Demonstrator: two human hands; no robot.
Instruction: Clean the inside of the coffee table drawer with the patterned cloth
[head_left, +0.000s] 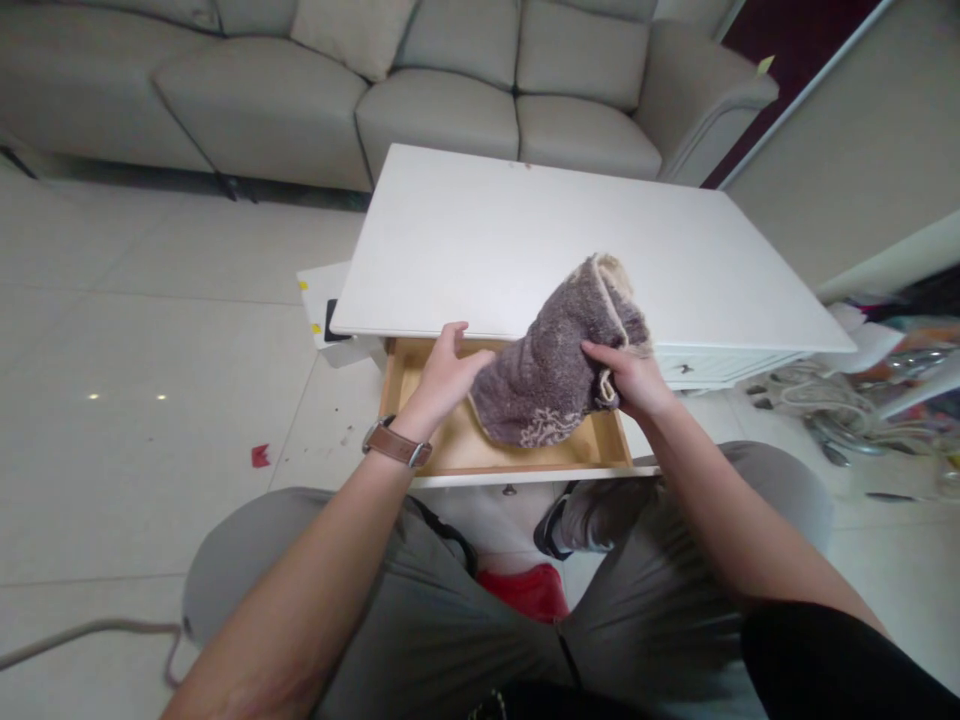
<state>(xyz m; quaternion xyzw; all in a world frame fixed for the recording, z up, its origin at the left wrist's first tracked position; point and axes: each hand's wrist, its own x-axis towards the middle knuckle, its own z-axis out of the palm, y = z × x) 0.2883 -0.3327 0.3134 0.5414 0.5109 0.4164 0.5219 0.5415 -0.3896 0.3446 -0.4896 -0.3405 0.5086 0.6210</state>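
A folded grey-brown cloth (551, 355) with cream edges and a pale pattern hangs over the pulled-out wooden drawer (480, 455) of a white table (540, 240). My right hand (634, 380) grips the cloth at its right side, thumb on top and the fingers behind it. At the cloth's left edge is my left hand (450, 373), its thumb and fingers apart, holding nothing; whether its thumb tip touches the cloth I cannot tell. The cloth hides part of the drawer's inside.
Behind the table stands a grey sofa (442, 110). A white box (319, 310) with a dark item is left of the table. Cables and mixed items (832, 400) lie on the floor at the right. Below the drawer, a red object (525, 592) sits between my legs.
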